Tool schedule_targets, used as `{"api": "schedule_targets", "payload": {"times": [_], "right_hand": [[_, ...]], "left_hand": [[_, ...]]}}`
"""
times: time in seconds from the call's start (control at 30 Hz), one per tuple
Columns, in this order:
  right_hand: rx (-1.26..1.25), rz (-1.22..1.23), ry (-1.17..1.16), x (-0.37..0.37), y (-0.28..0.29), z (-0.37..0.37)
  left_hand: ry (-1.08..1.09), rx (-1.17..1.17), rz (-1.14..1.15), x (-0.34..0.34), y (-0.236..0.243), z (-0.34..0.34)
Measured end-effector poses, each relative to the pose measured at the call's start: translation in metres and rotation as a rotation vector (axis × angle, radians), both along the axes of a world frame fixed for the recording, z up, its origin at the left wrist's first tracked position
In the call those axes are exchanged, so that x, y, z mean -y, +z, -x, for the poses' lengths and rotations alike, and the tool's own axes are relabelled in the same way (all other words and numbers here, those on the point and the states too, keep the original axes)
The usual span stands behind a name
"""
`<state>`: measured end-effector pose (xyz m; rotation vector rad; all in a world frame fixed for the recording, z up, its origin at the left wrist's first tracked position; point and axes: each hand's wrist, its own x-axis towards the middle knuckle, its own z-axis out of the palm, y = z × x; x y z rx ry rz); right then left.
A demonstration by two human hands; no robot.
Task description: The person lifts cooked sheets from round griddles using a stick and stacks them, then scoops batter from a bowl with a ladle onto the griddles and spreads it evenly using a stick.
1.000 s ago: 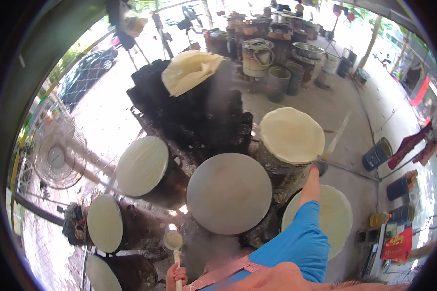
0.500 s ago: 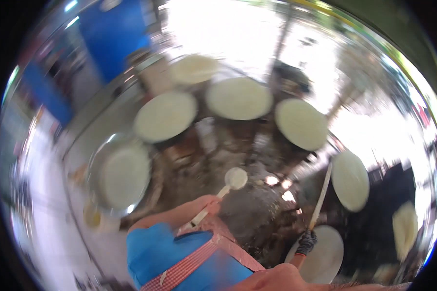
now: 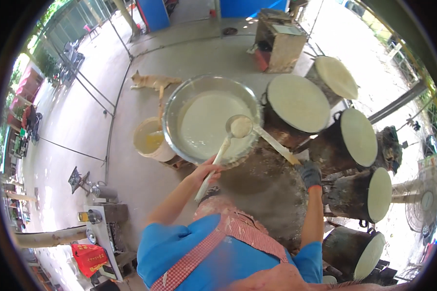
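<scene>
My left hand point(image 3: 207, 169) is wrapped round the pale handle of a round metal ladle point(image 3: 241, 127), whose cup holds pale batter above a wide steel basin point(image 3: 175, 133) of white batter. In my right hand point(image 3: 310, 174), in a dark glove, is a long flat wooden paddle point(image 3: 279, 148) reaching toward the basin, its far end beside the ladle's cup. Just left of the basin stands a white bucket point(image 3: 150, 155) with yellow contents. To the right, sooty drum stoves carry round pale tops, such as a large one point(image 3: 296, 102) beside the basin.
A tan dog point(image 3: 150, 82) lies on the floor behind the basin. A wooden cabinet point(image 3: 281, 51) stands at the back. More drum stoves point(image 3: 349, 252) line my right. At the lower left are a metal stand point(image 3: 99, 218) and a red bag point(image 3: 90, 259); a fan point(image 3: 425, 199) is at far right.
My view has swung round from the stoves to the batter basin. The ladle has risen over the basin, and the gloved hand's paddle has swung to point toward it.
</scene>
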<state>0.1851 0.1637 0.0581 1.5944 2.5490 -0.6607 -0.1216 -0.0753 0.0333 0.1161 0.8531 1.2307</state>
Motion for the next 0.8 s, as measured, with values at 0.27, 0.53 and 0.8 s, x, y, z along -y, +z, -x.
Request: {"api": "schedule_targets", "payload": {"times": [0.27, 0.53, 0.8], "right_hand": [[0.258, -0.167, 0.615, 0.021, -0.04, 0.219], [0.193, 0.015, 0.083, 0.049, -0.073, 0.18], [0.058, -0.045, -0.091, 0.123, -0.079, 0.128]], "left_hand": [[-0.017, -0.054, 0.572, -0.042, -0.209, 0.163], [-0.015, 0.221, 0.529, -0.077, -0.21, 0.152], [0.024, 0.362, 0.358, -0.101, -0.052, 0.135]]}}
